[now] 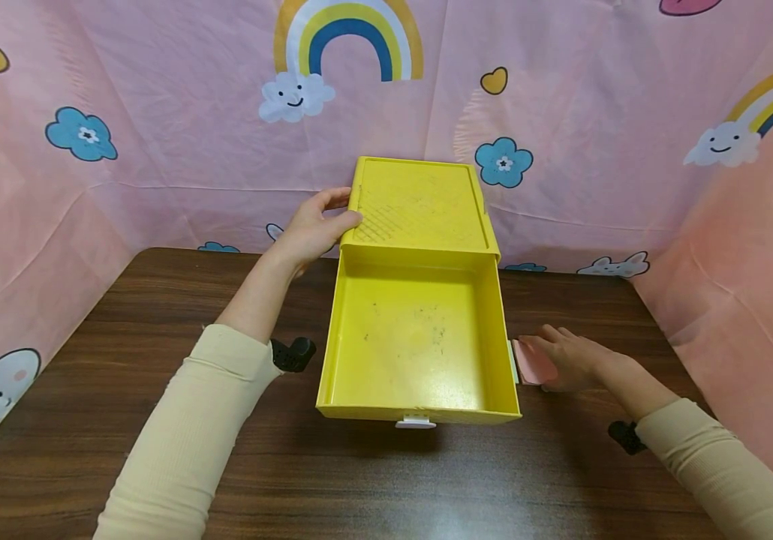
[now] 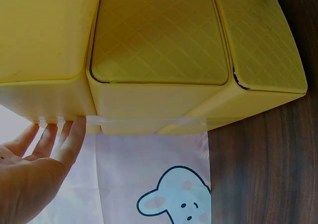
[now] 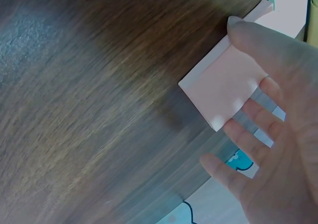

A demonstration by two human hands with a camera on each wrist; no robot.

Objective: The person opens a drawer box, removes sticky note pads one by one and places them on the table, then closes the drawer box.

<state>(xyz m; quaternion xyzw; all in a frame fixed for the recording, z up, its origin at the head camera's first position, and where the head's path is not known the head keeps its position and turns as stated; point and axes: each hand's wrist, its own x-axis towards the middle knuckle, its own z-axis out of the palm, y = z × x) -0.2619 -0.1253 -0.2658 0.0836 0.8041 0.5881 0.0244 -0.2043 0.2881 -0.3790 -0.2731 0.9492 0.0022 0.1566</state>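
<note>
Dk brown wood-grain worktop [image 1: 278, 472] runs under everything. At its near side, cream ribbed sleeves [image 1: 173, 442] reach in from L & R. Small white handle [image 1: 416, 424] sits mid-front on the yellow plastic drawer [image 1: 420, 337], which is pulled out toward the near side, dk specks on its floor. Just R of drawer: R hand [image 1: 575, 361] pinches a flat pink paper pad [image 1: 536, 364] btwn thumb & fingertips, pad at worktop level. Pale green pad [image 1: 513, 361] is btwn pink one & drawer wall. Farther back, L hand [image 1: 312, 229] at L side of yellow plastic box [image 1: 423, 202], fingers spread a bit, tips on its side wall, thumb on top edge. Far end: pink fabric backdrop [image 1: 190, 112] w/ rainbows, hearts, blue flowers etc.
</note>
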